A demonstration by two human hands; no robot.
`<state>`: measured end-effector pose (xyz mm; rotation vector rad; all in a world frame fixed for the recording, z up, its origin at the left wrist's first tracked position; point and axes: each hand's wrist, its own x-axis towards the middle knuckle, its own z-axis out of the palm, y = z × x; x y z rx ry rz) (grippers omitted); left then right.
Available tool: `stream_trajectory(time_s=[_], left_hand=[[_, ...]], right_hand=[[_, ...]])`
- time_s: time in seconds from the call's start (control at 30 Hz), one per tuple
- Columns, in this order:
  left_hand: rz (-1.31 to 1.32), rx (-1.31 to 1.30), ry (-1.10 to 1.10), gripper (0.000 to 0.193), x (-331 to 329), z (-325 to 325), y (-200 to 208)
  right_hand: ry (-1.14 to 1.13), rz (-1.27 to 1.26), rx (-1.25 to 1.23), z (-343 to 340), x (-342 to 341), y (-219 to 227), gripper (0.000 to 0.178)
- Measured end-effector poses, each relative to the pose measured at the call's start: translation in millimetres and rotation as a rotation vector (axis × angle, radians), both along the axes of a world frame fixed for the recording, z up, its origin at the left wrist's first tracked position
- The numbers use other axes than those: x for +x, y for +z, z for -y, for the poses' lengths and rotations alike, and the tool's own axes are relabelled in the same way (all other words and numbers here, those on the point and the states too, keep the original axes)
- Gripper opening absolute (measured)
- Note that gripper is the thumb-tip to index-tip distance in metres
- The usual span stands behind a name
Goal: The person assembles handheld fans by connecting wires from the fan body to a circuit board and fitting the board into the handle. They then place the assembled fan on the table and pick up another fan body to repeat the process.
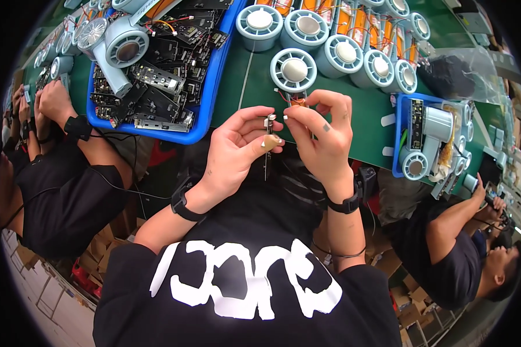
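My left hand point(228, 153) pinches a narrow black circuit board point(267, 163) upright, edge toward me, between thumb and fingers. A yellowish covering wraps the tip of that thumb. My right hand point(327, 130) is closed, fingertips on a small white plug point(285, 117) beside the board's upper end; a slight gap separates them. Just beyond my hands lies a light-blue handheld fan point(293, 70) with a round silver centre. Red and dark wires and an orange part show at its near end, partly hidden by my right fingers.
A blue bin point(205, 110) of black circuit boards stands left, with a blue fan housing point(126, 49) on top. More fans with orange cells point(344, 20) fill the far side. A smaller blue tray point(398, 139) stands right. Co-workers point(451, 254) sit on both sides.
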<state>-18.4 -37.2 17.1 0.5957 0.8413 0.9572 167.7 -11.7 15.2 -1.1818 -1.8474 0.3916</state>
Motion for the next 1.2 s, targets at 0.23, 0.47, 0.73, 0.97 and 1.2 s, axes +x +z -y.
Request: stream_trajectory(time_s=[0.23, 0.47, 0.73, 0.97, 1.2], left_hand=[[0.023, 0.058, 0.037, 0.046, -0.4, -5.6, -2.7], [0.022, 0.092, 0.046, 0.045, -3.0, -8.1, -4.5], [0.046, 0.064, 0.044, 0.045, -6.4, -6.2, -8.1], [-0.019, 0.071, 0.025, 0.044, -5.2, -4.9, -9.0], [-0.165, 0.09, 0.009, 0.045, -4.9, -3.6, -4.4]], right_hand=[[-0.015, 0.067, -0.005, -6.6, -6.5, 4.5, 0.019], [0.007, 0.096, -0.043, -8.7, -4.9, 8.7, 0.015], [0.06, -0.085, -0.271, -11.5, -3.9, 18.0, 0.019], [0.023, -0.009, 0.03, -15.1, -10.3, 7.3, 0.023], [0.068, 0.095, 0.114, -18.5, -6.2, 7.0, 0.028]])
